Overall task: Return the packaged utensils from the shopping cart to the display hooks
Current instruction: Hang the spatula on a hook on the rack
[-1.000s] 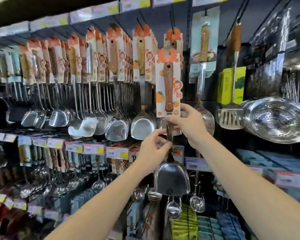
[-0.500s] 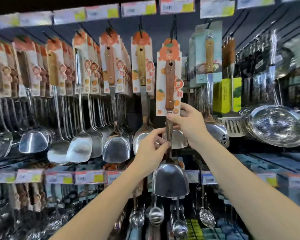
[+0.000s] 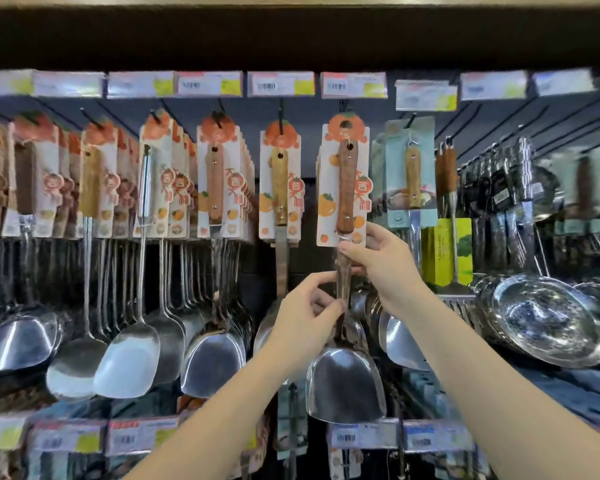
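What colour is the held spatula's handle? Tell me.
The spatula's handle is reddish-brown wood; head view.

To my right lie perforated steel strainers (image 3: pixel 548 320); a yellow-green box (image 3: pixel 445 251) stands left of them, price tags (image 3: pixel 281 84) overhead.

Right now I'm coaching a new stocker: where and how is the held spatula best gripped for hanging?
Probably best to grip the bare metal shank of the spatula just under its card, coming from the front and below, as the right hand and left hand do. It hangs upright with the broad blade down, and this leaves the card's top hole free for the hook.
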`<state>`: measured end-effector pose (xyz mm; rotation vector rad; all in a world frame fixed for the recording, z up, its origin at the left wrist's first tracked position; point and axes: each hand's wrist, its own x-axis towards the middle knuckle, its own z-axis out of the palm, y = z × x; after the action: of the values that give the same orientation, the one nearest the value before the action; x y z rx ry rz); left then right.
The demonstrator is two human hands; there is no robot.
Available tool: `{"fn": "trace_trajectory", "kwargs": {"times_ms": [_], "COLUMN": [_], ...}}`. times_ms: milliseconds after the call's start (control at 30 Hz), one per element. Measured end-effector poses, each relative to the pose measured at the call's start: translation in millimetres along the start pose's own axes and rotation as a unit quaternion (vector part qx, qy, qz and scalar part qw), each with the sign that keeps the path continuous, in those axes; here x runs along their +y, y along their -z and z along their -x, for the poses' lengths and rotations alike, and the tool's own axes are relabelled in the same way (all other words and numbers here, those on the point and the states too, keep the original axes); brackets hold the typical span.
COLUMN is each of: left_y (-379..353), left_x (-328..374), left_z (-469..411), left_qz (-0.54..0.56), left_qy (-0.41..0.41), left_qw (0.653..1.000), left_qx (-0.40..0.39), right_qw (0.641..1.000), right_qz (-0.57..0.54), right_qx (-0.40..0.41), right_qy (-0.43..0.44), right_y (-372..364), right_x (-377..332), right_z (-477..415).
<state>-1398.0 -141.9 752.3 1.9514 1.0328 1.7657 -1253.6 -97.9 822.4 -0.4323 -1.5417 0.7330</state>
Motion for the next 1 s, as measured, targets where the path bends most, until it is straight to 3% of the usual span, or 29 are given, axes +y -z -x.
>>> {"fn": "trace_trajectory", "kwargs": {"times_ms": [400,1000], "left_y": [5,-9], "left_x": [11,-23], "left_z": [-38,-57], "left_qz": [-0.028,-0.092], "left_qy": [-0.015,0.029], "left_qw": [0.999,0.995], "left_qx": [0.0,0.032], "right_qw": [1.0,0.999], "right_qz": [-0.016,0.002], "right_qx": [-0.013,0.018], "right_qy": [-0.007,-0.049], "right_y": [2,-2], "right_x": [-16,27], "right_z": [-34,-59]}}
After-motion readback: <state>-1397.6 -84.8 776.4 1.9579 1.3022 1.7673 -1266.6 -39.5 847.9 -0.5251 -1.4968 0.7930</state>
